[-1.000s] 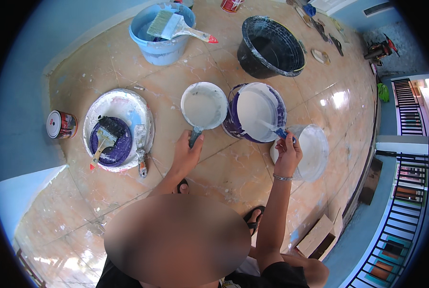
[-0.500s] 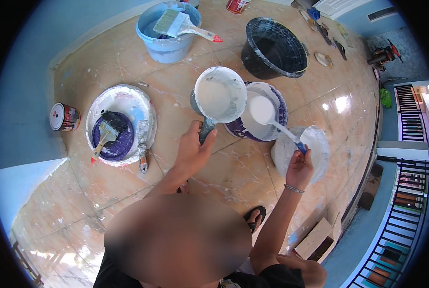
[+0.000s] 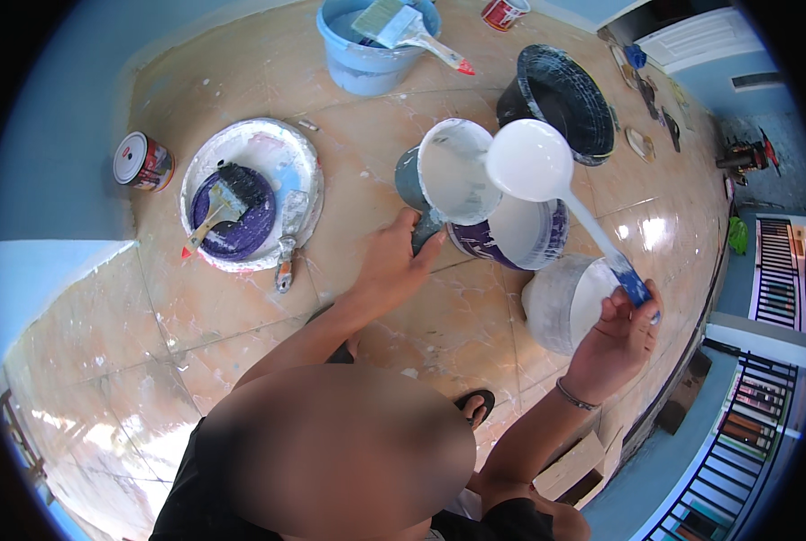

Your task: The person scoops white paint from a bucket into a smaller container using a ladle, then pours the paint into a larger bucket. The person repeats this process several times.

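Observation:
My left hand [image 3: 392, 260] is closed round the handle of a grey pot [image 3: 407, 183] with white paint inside, held over the purple paint bucket [image 3: 534, 230]. In my right hand [image 3: 619, 334] is the blue end of a long-handled ladle [image 3: 529, 160], raised above the bucket. Its round bowl, full of white, overlaps the pot's right rim in view; I cannot tell if they touch. A translucent pail of white stuff [image 3: 552, 311] stands below the ladle's handle, beside my right hand.
At left are a white lid [image 3: 304, 162] bearing a purple lid, brush and scraper, and a can [image 3: 143, 160]. Behind are a light blue bucket [image 3: 358, 68] with a brush across it, a black bucket [image 3: 576, 117] and a red can [image 3: 505, 11]. A cardboard box [image 3: 570, 473] lies at lower right.
The ladle has risen out of the purple bucket, white in its bowl, and moved toward the pot. The pot has shifted right and up in view, along with my left hand.

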`<act>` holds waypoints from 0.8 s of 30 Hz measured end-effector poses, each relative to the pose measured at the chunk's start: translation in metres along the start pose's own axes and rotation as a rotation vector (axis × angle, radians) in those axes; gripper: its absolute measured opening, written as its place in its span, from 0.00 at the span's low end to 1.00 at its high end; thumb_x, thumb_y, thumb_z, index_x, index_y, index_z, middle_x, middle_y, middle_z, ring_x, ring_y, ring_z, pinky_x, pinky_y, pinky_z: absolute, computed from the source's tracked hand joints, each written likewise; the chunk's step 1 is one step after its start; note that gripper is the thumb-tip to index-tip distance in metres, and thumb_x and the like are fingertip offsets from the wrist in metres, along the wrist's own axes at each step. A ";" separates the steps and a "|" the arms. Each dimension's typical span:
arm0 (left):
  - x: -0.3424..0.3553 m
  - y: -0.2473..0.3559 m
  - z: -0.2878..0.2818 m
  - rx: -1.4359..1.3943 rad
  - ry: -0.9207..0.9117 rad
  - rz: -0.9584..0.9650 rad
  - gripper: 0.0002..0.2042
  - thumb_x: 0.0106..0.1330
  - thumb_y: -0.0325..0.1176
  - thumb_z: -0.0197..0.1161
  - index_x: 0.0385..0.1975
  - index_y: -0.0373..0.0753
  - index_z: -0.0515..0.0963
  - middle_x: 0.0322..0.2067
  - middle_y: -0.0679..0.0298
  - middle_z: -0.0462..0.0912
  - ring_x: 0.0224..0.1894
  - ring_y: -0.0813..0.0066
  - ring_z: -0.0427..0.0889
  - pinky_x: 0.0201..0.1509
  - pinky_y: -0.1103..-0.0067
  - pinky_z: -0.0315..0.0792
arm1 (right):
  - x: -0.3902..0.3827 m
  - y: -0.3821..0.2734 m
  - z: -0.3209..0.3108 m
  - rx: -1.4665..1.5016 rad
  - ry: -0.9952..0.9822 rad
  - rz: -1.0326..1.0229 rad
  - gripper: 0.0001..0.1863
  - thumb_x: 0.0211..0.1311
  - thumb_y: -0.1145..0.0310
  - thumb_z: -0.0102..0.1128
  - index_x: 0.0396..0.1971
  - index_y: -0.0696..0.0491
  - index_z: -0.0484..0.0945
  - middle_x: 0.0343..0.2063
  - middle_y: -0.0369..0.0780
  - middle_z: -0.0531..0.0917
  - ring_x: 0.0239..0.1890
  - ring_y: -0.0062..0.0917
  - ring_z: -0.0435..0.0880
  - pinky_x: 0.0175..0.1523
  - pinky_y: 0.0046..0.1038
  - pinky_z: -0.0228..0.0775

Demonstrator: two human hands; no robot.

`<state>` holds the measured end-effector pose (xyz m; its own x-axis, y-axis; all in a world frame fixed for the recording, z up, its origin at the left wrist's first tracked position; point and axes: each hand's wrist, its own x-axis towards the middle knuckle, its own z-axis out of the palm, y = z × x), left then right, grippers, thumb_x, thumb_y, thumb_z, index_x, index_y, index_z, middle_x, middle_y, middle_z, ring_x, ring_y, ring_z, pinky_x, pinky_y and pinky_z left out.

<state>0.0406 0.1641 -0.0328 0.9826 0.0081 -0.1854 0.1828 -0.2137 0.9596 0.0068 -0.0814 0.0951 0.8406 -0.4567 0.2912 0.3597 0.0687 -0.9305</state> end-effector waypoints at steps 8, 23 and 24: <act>-0.004 -0.003 -0.010 -0.100 -0.024 -0.090 0.16 0.71 0.38 0.65 0.46 0.29 0.75 0.25 0.55 0.80 0.24 0.71 0.78 0.30 0.71 0.71 | -0.024 0.032 0.039 -0.330 -0.364 -0.272 0.16 0.75 0.68 0.61 0.49 0.68 0.78 0.41 0.51 0.85 0.40 0.38 0.90 0.47 0.37 0.87; 0.000 -0.009 -0.022 -0.188 -0.113 -0.232 0.17 0.74 0.42 0.63 0.45 0.32 0.73 0.21 0.65 0.77 0.18 0.80 0.72 0.21 0.77 0.64 | -0.019 0.084 0.041 -0.235 -0.316 0.095 0.11 0.73 0.76 0.61 0.49 0.65 0.80 0.43 0.46 0.86 0.43 0.31 0.90 0.49 0.29 0.84; 0.001 -0.011 -0.024 -0.187 -0.137 -0.290 0.18 0.73 0.42 0.63 0.46 0.30 0.74 0.24 0.61 0.79 0.21 0.76 0.75 0.24 0.74 0.68 | -0.018 0.089 0.043 -0.253 -0.340 0.109 0.11 0.73 0.75 0.61 0.49 0.65 0.80 0.43 0.46 0.86 0.43 0.30 0.90 0.49 0.28 0.83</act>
<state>0.0406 0.1903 -0.0388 0.8779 -0.0915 -0.4700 0.4685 -0.0390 0.8826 0.0406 -0.0289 0.0167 0.9690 -0.1375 0.2055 0.1866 -0.1388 -0.9726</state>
